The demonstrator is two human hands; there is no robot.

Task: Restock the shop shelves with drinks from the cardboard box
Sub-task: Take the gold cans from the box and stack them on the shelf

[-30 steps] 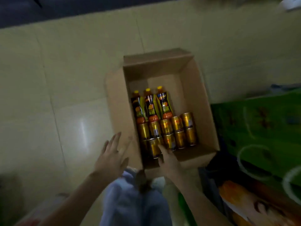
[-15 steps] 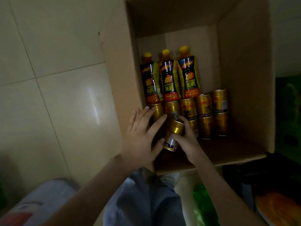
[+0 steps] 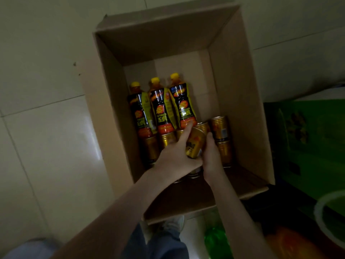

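An open cardboard box (image 3: 233,86) stands on the tiled floor below me. Three orange drink bottles (image 3: 162,111) with yellow caps lie side by side along its left part. Below them sit rows of several gold cans (image 3: 220,128). One gold can (image 3: 195,142) is lifted above those rows. My left hand (image 3: 173,157) wraps it from the left, index finger stretched along it. My right hand (image 3: 211,156) presses against its right side, thumb up beside it. My fingers under the can are hidden.
A green printed carton (image 3: 308,139) stands right of the box, touching its wall. A green bottle (image 3: 216,242) and an orange package (image 3: 291,243) lie near my feet at the bottom. Pale floor tiles (image 3: 46,131) spread to the left.
The view has closed in on the box. My right hand lifted a gold can out of the rows, and my left hand came over and took hold of it too.
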